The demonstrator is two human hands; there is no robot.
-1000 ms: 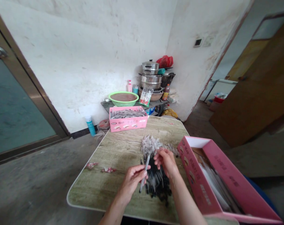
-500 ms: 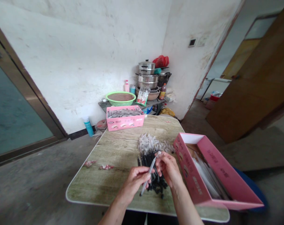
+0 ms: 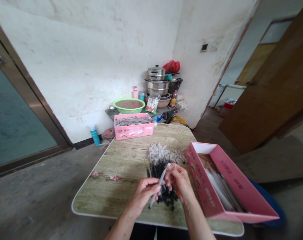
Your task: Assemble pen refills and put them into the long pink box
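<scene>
My left hand [image 3: 143,194] is closed around the barrel of a slim grey pen [image 3: 162,175], which slants up to the right with its dark end toward me. At the pen's pale upper end, the thumb and fingertips of my right hand [image 3: 179,181] are pinched together. Under both hands lies a pile of black pen parts [image 3: 155,169], partly hidden by my fingers. Small whitish translucent pieces [image 3: 157,151] are heaped just beyond it; their exact kind is too small to tell.
A pink box [image 3: 134,130] full of grey pens stands at the table's far left edge. On the right, a larger pink box [image 3: 208,196] holds clear plastic sleeves. The wood-patterned table [image 3: 104,195] has a white rim. Behind it are a green basin [image 3: 129,110] and stacked pots [image 3: 156,87].
My right hand has shifted very slightly at the pen's upper end. The pen and my left hand stay almost in place, and the view has tilted a little.
</scene>
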